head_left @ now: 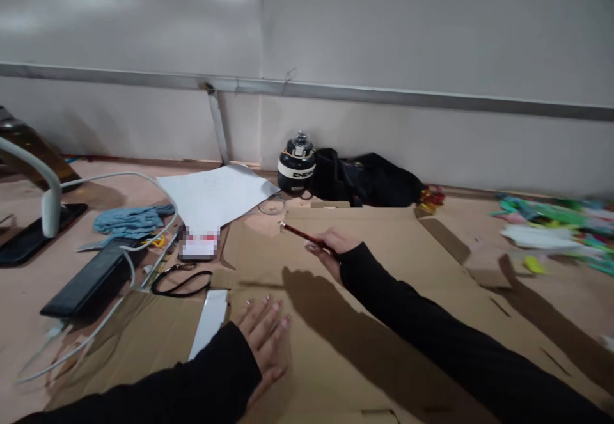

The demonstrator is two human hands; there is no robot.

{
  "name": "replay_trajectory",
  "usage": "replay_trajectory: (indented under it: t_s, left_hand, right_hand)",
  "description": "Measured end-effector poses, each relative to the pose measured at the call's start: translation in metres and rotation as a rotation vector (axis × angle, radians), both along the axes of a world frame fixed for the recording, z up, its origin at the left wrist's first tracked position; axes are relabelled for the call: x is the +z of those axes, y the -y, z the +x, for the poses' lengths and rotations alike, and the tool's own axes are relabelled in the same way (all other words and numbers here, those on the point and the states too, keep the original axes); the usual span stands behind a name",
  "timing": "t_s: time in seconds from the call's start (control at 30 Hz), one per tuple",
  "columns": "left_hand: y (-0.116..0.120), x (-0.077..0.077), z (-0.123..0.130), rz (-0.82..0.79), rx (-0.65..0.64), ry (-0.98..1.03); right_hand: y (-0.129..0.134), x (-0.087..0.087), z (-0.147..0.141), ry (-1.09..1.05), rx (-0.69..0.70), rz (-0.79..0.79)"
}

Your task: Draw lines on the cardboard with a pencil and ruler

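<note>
The right hand (332, 252) pinches a slim, dark red pencil (297, 232) between thumb and fingers near its lower end. The pencil's long axis runs from 4 o'clock at the fingers to 10 o'clock, where its pale, metallic-looking end points outward. It is held above a flattened cardboard box (393, 238), its shadow falling apart from it at about 8 o'clock.

The left hand (265, 337) lies palm down on the cardboard, fingers slightly spread and pointing toward 1 o'clock; the pencil is near 1 o'clock from it.

From the pencil, a black-and-white bottle (296, 174) stands at 12 o'clock and a white paper sheet (218, 197) lies at 10. A black cord loop (181, 293) is at 8 o'clock, and blurred colourful scraps (551, 235) are at 3.
</note>
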State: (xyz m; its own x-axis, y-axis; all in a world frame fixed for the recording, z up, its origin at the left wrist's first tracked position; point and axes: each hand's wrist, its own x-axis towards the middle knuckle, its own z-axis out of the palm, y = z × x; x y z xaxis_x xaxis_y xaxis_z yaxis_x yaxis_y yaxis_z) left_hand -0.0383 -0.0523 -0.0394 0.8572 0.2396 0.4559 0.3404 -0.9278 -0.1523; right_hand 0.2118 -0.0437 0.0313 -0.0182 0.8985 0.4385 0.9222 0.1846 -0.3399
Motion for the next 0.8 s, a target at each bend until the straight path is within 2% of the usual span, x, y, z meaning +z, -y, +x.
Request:
replay_trajectory:
  t_s: [0.1,0.23,0.33,0.47,0.53,0.67,0.8]
  left_hand:
    - [0.014,0.018,0.006,0.021,-0.027,-0.033]
    - [0.054,0.035,0.027,-0.006,-0.194,0.121]
    - [0.072,0.050,0.035,-0.006,-0.241,0.179]
    - [0.067,0.073,0.036,0.024,-0.252,0.070]
    - [0.062,0.080,0.039,0.049,-0.265,0.077]
    - [0.059,0.083,0.060,0.093,-0.260,0.240]
    - [0.066,0.078,0.095,0.143,-0.186,0.187]
  right_hand:
    - [0.032,0.014,0.020,-0.040,-0.049,0.007]
    - [0.062,0.020,0.028,-0.061,-0.070,0.002]
    - [0.076,0.028,0.029,-0.078,-0.057,-0.005]
    - [0.087,0.043,0.037,-0.092,-0.024,-0.032]
    - [0.089,0.050,0.043,-0.088,-0.005,-0.043]
    - [0.084,0.065,0.051,-0.049,0.022,-0.042]
    - [0.079,0.082,0.051,-0.001,0.051,-0.035]
